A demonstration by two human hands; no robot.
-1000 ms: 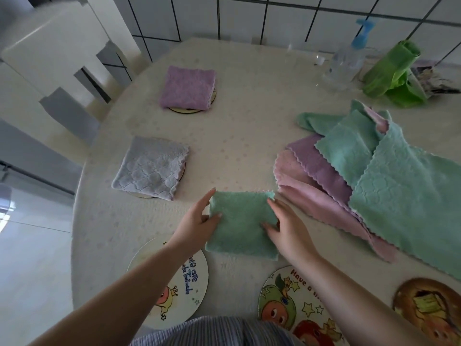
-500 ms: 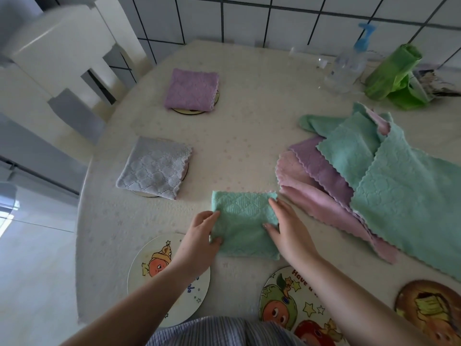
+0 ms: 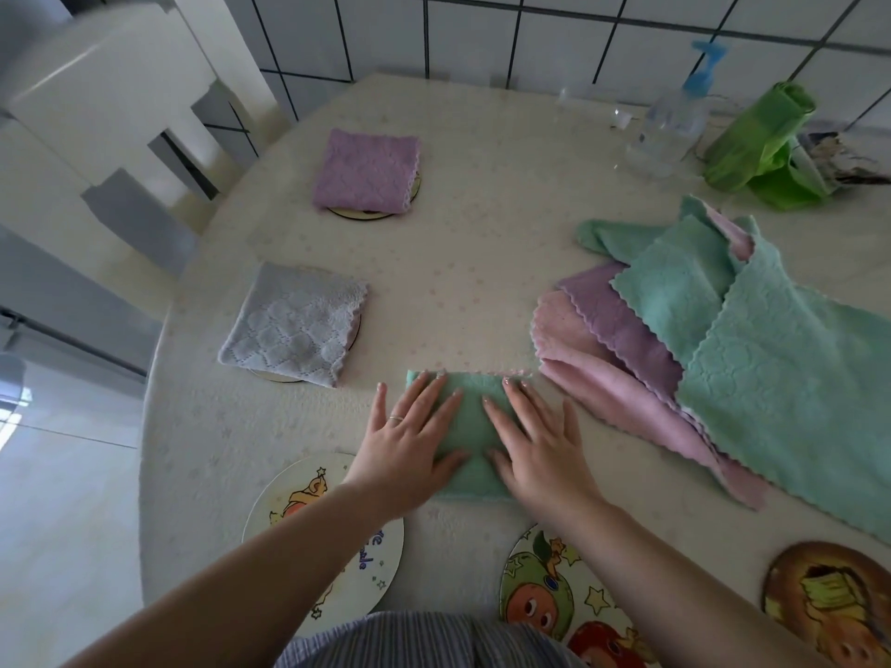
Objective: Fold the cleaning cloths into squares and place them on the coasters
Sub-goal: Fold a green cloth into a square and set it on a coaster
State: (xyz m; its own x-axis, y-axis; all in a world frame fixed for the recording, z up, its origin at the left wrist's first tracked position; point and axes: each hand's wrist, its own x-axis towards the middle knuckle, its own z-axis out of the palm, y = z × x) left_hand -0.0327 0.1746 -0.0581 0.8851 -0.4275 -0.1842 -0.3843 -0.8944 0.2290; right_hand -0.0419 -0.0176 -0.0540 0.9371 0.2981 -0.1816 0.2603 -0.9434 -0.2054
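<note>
A folded green cloth (image 3: 475, 426) lies on the table near the front edge. My left hand (image 3: 410, 450) presses flat on its left half and my right hand (image 3: 540, 450) presses flat on its right half, fingers straight. A folded purple cloth (image 3: 366, 171) sits on a coaster (image 3: 414, 190) at the back left. A folded grey cloth (image 3: 294, 327) covers another coaster (image 3: 356, 325) at the left. Three bare picture coasters lie along the front edge: a white one (image 3: 381, 556), an orange-character one (image 3: 554, 590) and a brown one (image 3: 829, 595).
A pile of unfolded green, purple and pink cloths (image 3: 723, 339) spreads over the right of the table. A spray bottle (image 3: 670, 122) and a green bag (image 3: 762, 142) stand at the back right. A white chair (image 3: 120, 103) is at the left, beyond the table edge.
Both hands have moved from the cloth's side edges onto its top and now lie flat on it, pressing it down.
</note>
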